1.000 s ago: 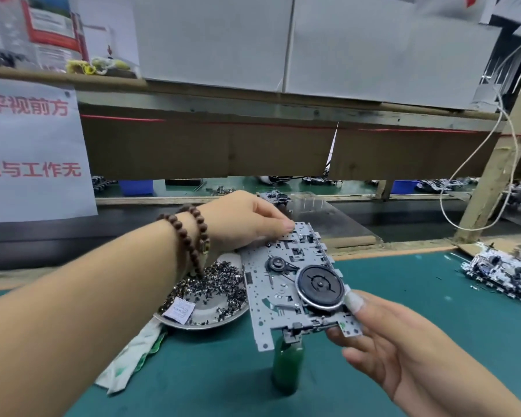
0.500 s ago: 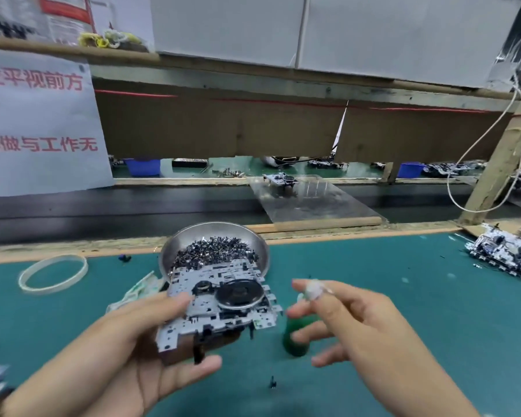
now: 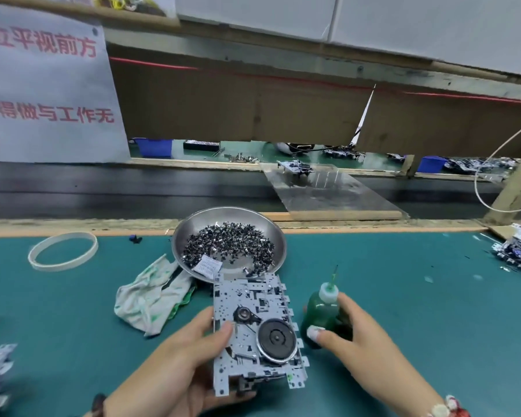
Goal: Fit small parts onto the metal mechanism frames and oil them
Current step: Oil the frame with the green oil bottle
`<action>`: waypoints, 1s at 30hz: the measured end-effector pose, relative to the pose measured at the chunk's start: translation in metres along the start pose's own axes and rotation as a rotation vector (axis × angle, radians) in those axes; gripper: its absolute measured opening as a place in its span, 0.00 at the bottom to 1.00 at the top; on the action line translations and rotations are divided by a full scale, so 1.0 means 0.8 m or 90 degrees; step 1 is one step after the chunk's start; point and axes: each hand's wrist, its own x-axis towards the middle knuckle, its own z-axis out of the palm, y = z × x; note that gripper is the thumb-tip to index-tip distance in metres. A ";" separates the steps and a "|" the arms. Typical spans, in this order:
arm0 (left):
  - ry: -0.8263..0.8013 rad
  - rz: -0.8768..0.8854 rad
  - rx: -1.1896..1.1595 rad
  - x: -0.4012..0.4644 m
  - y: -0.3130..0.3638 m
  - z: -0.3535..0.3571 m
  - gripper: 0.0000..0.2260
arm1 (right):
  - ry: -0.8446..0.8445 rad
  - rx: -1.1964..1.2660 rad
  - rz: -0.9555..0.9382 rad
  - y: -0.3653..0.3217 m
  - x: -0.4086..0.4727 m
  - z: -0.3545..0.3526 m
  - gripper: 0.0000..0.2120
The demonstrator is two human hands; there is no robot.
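One metal mechanism frame [image 3: 254, 332] is held flat in the left hand [image 3: 175, 365], thumb on its top face, fingers curled under it. It carries one big black wheel [image 3: 277, 338] and one smaller pulley [image 3: 243, 313]. The right hand [image 3: 358, 347] grasps one green oil bottle [image 3: 322, 311], which stands upright on the green mat [image 3: 403, 296] at 3 o'clock from the frame. At 12 o'clock from the frame sits one steel bowl [image 3: 181, 236] with a heap of small dark parts [image 3: 229, 242], too many to count, and one paper label [image 3: 207, 266]. One stained cloth [image 3: 148, 296] lies at 9 o'clock, and one white ring [image 3: 33, 260] at 10 o'clock. More frames [image 3: 518, 251] lie at the mat's right edge; I cannot count them.
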 end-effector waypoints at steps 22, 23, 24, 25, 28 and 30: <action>-0.158 0.039 -0.013 0.000 -0.011 -0.014 0.09 | 0.115 0.202 -0.023 -0.039 -0.012 0.012 0.15; -0.157 0.039 -0.015 -0.001 -0.010 -0.012 0.09 | 0.111 0.202 -0.020 -0.039 -0.012 0.012 0.11; -0.155 0.039 -0.017 -0.002 -0.010 -0.012 0.09 | 0.114 0.205 -0.015 -0.038 -0.012 0.013 0.08; -0.153 0.037 -0.018 -0.002 -0.009 -0.011 0.09 | 0.118 0.212 -0.014 -0.037 -0.012 0.013 0.07; -0.149 0.038 -0.014 -0.003 -0.008 -0.011 0.09 | 0.118 0.234 -0.012 -0.037 -0.012 0.014 0.20; -0.152 0.038 -0.014 -0.003 -0.007 -0.011 0.09 | 0.128 0.230 -0.008 -0.036 -0.013 0.015 0.31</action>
